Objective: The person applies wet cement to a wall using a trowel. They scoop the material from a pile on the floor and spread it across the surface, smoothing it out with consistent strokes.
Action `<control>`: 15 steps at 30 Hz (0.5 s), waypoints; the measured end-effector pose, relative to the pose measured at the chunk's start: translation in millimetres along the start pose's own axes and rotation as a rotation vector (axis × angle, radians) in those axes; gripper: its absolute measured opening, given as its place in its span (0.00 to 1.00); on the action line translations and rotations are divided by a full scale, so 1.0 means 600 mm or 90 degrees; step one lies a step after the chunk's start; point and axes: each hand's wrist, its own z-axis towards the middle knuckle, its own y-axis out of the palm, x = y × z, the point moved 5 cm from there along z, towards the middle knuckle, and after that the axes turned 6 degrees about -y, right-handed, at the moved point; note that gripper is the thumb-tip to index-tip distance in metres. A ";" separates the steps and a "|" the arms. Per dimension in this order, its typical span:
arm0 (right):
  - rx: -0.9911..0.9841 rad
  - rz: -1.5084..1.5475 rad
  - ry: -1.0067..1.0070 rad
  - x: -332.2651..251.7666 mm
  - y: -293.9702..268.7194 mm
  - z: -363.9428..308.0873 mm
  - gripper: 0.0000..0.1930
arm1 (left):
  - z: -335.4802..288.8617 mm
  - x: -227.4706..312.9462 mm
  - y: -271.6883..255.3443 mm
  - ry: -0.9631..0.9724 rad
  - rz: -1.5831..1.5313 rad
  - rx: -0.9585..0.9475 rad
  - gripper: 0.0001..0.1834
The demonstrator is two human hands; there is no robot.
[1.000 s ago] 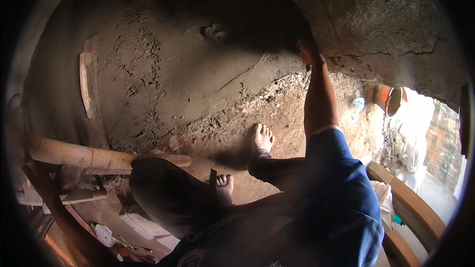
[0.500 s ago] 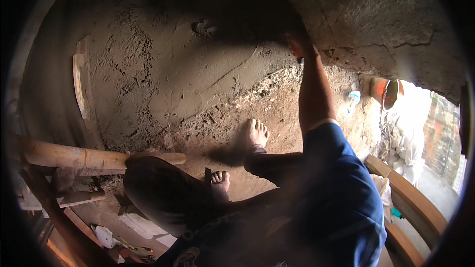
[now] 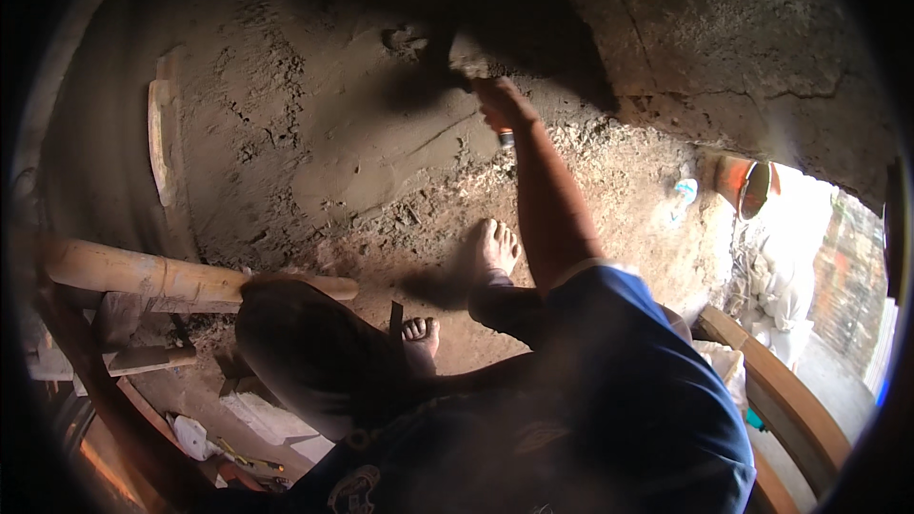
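Note:
My right hand (image 3: 503, 105) is closed around the handle of a trowel (image 3: 466, 57), whose blade is at the wet grey mortar (image 3: 352, 124) on the wall. The handle's pale end shows below my fist, and dark shadow partly hides the blade. My left forearm (image 3: 105, 400) reaches up along the left rim toward the end of a bamboo pole (image 3: 152, 276). The left hand's fingers are lost in the dark there. A narrow strip of wood (image 3: 160, 143) stands against the mortar at the left.
My bare feet (image 3: 497, 247) are on rough, crumbly ground. A concrete mass (image 3: 724, 38) overhangs at upper right. An orange pipe (image 3: 747, 186), white sacks (image 3: 785, 290) and curved wooden pieces (image 3: 790, 390) are at right. Boards (image 3: 267, 414) and a yellow-handled tool (image 3: 249, 460) lie at lower left.
My right hand has swung left across the mortar with the trowel, which shows more plainly now. The left arm has stayed by the pole.

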 end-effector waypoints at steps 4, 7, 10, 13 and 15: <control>-0.063 -0.097 -0.101 -0.028 0.153 0.050 0.12 | 0.020 0.017 -0.019 -0.135 -0.245 -0.012 0.31; -0.001 -0.408 -0.146 -0.085 0.210 0.066 0.12 | 0.054 0.142 -0.060 -0.391 -0.463 0.001 0.33; 0.001 -0.544 -0.255 -0.133 0.241 0.014 0.13 | 0.056 0.166 -0.089 -0.365 -0.482 0.025 0.34; -0.029 -0.757 -0.353 -0.101 0.249 0.030 0.12 | 0.059 0.178 -0.111 -0.369 -0.431 0.022 0.34; 0.079 -0.858 -0.486 -0.041 0.216 0.076 0.12 | 0.060 0.181 -0.105 -0.366 -0.463 0.019 0.34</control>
